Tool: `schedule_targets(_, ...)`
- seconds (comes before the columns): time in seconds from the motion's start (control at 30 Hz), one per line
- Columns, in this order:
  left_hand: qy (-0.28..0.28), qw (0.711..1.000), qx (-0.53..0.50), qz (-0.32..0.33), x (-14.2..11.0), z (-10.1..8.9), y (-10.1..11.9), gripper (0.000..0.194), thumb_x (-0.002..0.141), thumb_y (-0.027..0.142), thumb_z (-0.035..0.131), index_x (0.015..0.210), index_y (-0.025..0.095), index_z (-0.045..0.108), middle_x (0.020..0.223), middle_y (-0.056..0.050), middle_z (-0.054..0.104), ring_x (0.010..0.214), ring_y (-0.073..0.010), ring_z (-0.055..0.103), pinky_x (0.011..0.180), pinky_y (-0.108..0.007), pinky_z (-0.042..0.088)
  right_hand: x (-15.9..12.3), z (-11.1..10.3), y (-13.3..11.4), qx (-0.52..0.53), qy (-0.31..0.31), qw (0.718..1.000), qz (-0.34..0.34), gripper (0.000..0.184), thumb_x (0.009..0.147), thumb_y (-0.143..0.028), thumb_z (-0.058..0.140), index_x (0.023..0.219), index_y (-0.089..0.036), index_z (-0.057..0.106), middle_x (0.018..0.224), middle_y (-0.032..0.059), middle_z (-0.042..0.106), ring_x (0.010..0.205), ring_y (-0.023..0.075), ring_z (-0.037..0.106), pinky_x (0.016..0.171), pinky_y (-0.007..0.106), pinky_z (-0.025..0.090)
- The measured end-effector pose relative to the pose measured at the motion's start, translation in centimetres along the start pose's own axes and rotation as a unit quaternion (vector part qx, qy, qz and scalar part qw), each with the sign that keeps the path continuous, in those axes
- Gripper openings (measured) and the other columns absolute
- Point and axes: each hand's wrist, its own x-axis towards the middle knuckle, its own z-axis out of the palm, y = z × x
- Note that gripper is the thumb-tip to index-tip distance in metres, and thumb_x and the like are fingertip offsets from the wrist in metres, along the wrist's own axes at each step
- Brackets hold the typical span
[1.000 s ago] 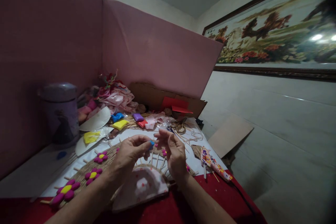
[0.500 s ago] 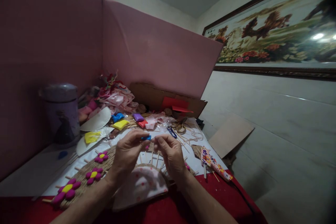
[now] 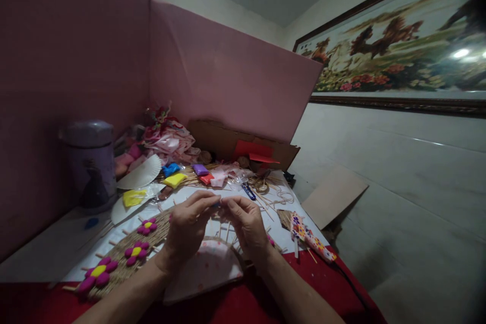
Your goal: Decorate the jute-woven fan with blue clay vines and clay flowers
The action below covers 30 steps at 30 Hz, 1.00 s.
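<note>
My left hand [image 3: 187,225] is closed in a pinch, with a sliver of blue clay [image 3: 215,205] showing between thumb and fingers. Fingertip to fingertip with it, my right hand [image 3: 247,225] is also pinched; whatever lies in its fingers is too small to make out. Both hands hover over a woven twine fan shape [image 3: 116,248] with wooden sticks poking out of its edge. Magenta clay flowers with yellow centres, such as one flower [image 3: 135,253], sit along it. Below my hands lies a half-round piece covered in dotted pale cloth [image 3: 207,268].
Packets of clay, among them a yellow packet [image 3: 175,180] and a purple packet [image 3: 200,169], lie behind my hands. A lidded purple container [image 3: 93,172] stands left. A flower-patterned glue gun [image 3: 309,238] with a cord rests right, near a blue cutter [image 3: 249,191]. Pink boards [image 3: 228,76] enclose the back.
My left fingers have closed further over the blue clay, so less of it shows. The two hands' fingertips have come together. Things on the table stay put.
</note>
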Motion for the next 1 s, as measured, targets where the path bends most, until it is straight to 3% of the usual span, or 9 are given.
schedule_targets(0.17,0.083,0.995,0.061,0.002,0.29,-0.31,0.12,0.028,0.077,0.007,0.063,0.102,0.02,0.066,0.095,-0.003,0.065,0.088,-0.012,0.061,0.079,-0.023,0.051,0.0,0.03,-0.06,0.004,0.009,1.0,0.019,0.015,0.073,-0.027,0.071,0.078,-0.014,0.073,0.071,0.0053,0.069,0.056,0.0092,0.056,0.053,0.021,0.043)
schedule_targets(0.33,0.011,0.998,0.039,0.051,0.23,-0.06,0.2,0.023,0.081,0.009,0.058,0.098,0.021,0.069,0.089,-0.003,0.065,0.08,-0.0117,0.063,0.068,-0.021,0.052,-0.11,0.1,-0.02,-0.011,-0.03,0.999,0.033,0.014,0.072,-0.027,0.071,0.074,-0.013,0.073,0.058,-0.0001,0.059,0.053,0.0076,0.047,0.052,0.02,0.039)
schedule_targets(0.5,0.079,0.995,0.054,0.005,0.23,-0.12,0.43,0.027,0.081,0.009,0.058,0.103,0.023,0.066,0.096,-0.004,0.065,0.09,-0.0145,0.062,0.08,-0.027,0.052,-0.14,-0.05,-0.09,0.013,-0.027,0.998,0.052,0.016,0.072,-0.028,0.071,0.078,-0.013,0.073,0.059,0.0009,0.059,0.053,0.0083,0.047,0.051,0.021,0.038)
schedule_targets(0.63,-0.012,0.999,0.023,0.039,0.27,-0.08,0.31,0.025,0.083,0.01,0.055,0.1,0.022,0.068,0.091,-0.004,0.067,0.084,-0.0133,0.064,0.071,-0.023,0.053,-0.16,-0.11,-0.27,0.03,-0.033,0.997,0.058,0.016,0.07,-0.029,0.072,0.074,-0.013,0.072,0.057,0.0004,0.058,0.051,0.0082,0.046,0.051,0.022,0.038)
schedule_targets(0.8,0.074,0.996,0.057,0.009,0.39,-0.2,0.44,0.026,0.081,0.008,0.058,0.101,0.022,0.067,0.098,-0.005,0.066,0.093,-0.0145,0.062,0.083,-0.027,0.051,-0.15,-0.14,-0.23,0.035,-0.03,0.997,0.067,0.017,0.071,-0.028,0.071,0.077,-0.012,0.072,0.059,0.001,0.059,0.05,0.0075,0.046,0.049,0.021,0.037)
schedule_targets(0.93,-0.014,0.999,0.016,0.048,0.26,-0.08,0.25,0.027,0.083,0.006,0.054,0.101,0.022,0.067,0.095,-0.004,0.067,0.088,-0.0132,0.064,0.076,-0.024,0.053,-0.12,-0.13,-0.16,0.04,-0.049,0.996,0.059,0.016,0.072,-0.029,0.071,0.073,-0.013,0.07,0.057,0.0002,0.057,0.05,0.008,0.046,0.05,0.022,0.038)
schedule_targets(1.0,0.003,1.0,0.011,0.013,0.28,-0.11,-0.03,0.025,0.083,0.008,0.055,0.1,0.021,0.067,0.095,-0.004,0.068,0.089,-0.0141,0.064,0.077,-0.026,0.052,-0.12,-0.13,-0.14,0.052,-0.045,0.995,0.065,0.019,0.073,-0.032,0.071,0.076,-0.013,0.069,0.06,0.0005,0.058,0.051,0.0078,0.046,0.051,0.021,0.038)
